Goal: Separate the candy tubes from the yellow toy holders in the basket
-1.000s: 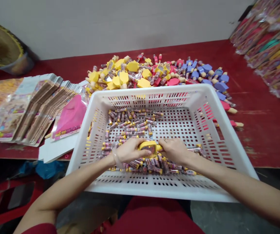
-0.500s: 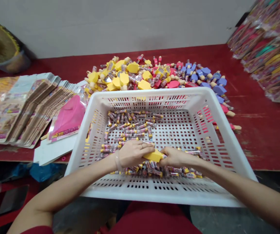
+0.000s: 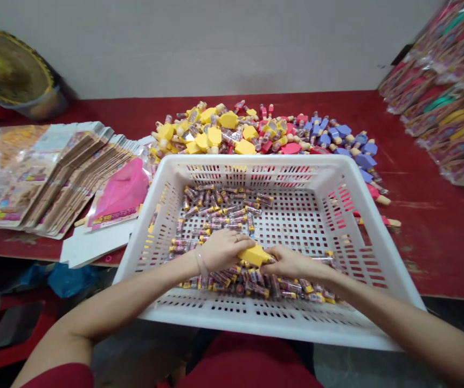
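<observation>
Over the white plastic basket (image 3: 276, 325), my left hand (image 3: 220, 250) is closed on one end of a yellow block-shaped piece (image 3: 254, 256). My right hand (image 3: 290, 264) pinches the other end, where a short part is mostly covered by its fingers. Beneath and around both hands lie many small clear tubes (image 3: 250, 221) with yellow caps and printed labels, loose on the basket's slotted floor. Behind the basket, a heap of yellow pieces (image 3: 228, 119), red pieces (image 3: 290, 148) and blue pieces (image 3: 365, 160) with pale knobs and clear tubes covers part of the table.
The red table (image 3: 426, 237) runs along a grey wall. At left stand fanned printed cards (image 3: 66, 180), a pink bagged item (image 3: 120, 188) and a straw-coloured hat (image 3: 9, 64). Bagged packs (image 3: 445, 102) are stacked at right. A red stool (image 3: 17, 350) is low left.
The camera view has shifted slightly, so the background sits a little lower and to the right at left. Both hands keep hold of the yellow piece, its angle slightly changed.
</observation>
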Demonstrator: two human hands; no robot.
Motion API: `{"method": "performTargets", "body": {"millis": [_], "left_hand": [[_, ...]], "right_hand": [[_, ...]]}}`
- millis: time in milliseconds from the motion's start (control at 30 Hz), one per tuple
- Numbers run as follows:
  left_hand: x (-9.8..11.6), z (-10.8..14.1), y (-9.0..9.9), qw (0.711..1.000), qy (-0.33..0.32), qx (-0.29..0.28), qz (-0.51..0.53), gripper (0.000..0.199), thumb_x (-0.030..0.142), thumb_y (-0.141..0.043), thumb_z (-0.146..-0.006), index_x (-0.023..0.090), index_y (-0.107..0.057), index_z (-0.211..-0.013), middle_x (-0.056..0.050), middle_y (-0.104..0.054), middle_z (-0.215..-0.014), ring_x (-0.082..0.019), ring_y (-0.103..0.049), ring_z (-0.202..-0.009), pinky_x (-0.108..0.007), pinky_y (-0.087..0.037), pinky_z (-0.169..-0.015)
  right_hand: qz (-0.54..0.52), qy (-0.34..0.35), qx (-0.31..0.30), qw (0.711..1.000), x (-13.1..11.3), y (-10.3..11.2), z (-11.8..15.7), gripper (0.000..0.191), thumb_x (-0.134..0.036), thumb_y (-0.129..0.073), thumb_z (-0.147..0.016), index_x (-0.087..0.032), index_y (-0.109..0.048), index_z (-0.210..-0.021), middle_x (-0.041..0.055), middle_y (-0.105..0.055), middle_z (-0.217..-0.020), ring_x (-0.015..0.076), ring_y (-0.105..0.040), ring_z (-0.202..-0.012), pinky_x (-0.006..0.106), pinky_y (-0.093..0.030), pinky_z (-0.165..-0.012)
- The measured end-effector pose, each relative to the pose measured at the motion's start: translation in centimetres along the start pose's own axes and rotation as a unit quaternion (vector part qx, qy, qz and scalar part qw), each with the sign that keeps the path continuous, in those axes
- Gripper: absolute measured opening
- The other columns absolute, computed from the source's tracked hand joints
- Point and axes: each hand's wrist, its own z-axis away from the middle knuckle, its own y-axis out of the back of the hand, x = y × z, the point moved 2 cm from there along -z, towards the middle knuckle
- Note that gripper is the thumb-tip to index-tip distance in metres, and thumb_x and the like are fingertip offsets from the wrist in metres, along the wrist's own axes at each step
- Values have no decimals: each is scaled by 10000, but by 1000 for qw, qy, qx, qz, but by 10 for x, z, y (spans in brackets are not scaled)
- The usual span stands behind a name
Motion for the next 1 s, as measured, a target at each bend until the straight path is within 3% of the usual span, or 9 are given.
{"method": "performTargets", "body": {"millis": [67,133,333,400,533,667,800,900,1000], "left_hand": [[1,0,0,985,81,-86,124,322,387,-584,-867,174,-608,-1109,-53,-701,-937,-189,-646,-772,-274,-474,-660],[4,2,-2,962,115,-136,206,342,464,-561,-876,166,-620,-1032,-28,-694,-825,-166,-640,-678,-244,-461,-593],[8,8,-13,998,-25,-19,60,332,307,-576,-869,169,-563,-1170,-89,-672,-1079,-211,-639,-960,-287,-478,-815],[5,7,-17,999,-34,-22,31,319,274,-589,-855,173,-566,-1158,-87,-675,-1075,-197,-644,-946,-274,-482,-814],[-7,-2,18,998,46,13,-38,367,264,-620,-821,198,-565,-1178,-72,-674,-1061,-213,-643,-948,-302,-494,-815],[-45,-29,112,947,255,142,-133,328,333,-553,-882,171,-573,-1167,-93,-653,-1043,-245,-644,-914,-350,-507,-793],[-87,-64,183,883,361,251,-167,449,263,-557,-885,116,-475,-1302,-182,-474,-1341,-303,-532,-1163,-416,-444,-962],[-89,-73,178,880,339,275,-189,605,204,-577,-864,87,-341,-1408,-204,-223,-1510,-313,-328,-1348,-420,-311,-1097],[-76,-44,146,915,265,225,-203,558,297,-599,-861,130,-420,-1362,-173,-279,-1499,-302,-324,-1353,-427,-281,-1120]], "right_hand": [[160,-11,143,977,-3,3,0,121,-167,-542,-815,-149,-595,-922,78,-649,-824,180,-576,-703,248,-372,-581],[257,-22,185,948,-5,1,0,133,-124,-549,-794,-141,-609,-911,100,-659,-844,205,-586,-753,268,-359,-605],[17,-63,-48,997,4,-11,-2,244,-395,-655,-781,-157,-610,-754,-14,-580,-626,132,-512,-539,219,-293,-464],[-12,-52,-58,997,6,-9,-4,229,-375,-663,-764,-152,-622,-796,-10,-596,-660,147,-535,-577,222,-334,-486],[20,24,166,986,1,27,2,519,-363,-637,-784,-150,-516,-1242,110,-611,-1128,244,-588,-930,319,-466,-766],[43,51,443,894,0,86,35,606,-487,-510,-880,-159,-378,-1371,163,-549,-1217,288,-556,-1035,416,-452,-877],[66,43,492,867,12,108,54,559,-526,-507,-878,-188,-428,-1316,139,-588,-1148,285,-579,-992,410,-476,-843],[120,37,488,864,31,106,55,533,-521,-457,-887,-167,-448,-1285,150,-581,-1165,301,-560,-1047,434,-461,-884],[214,4,508,835,64,110,59,555,-529,-387,-877,-124,-497,-1241,194,-590,-1124,357,-537,-1069,499,-423,-917]]}}
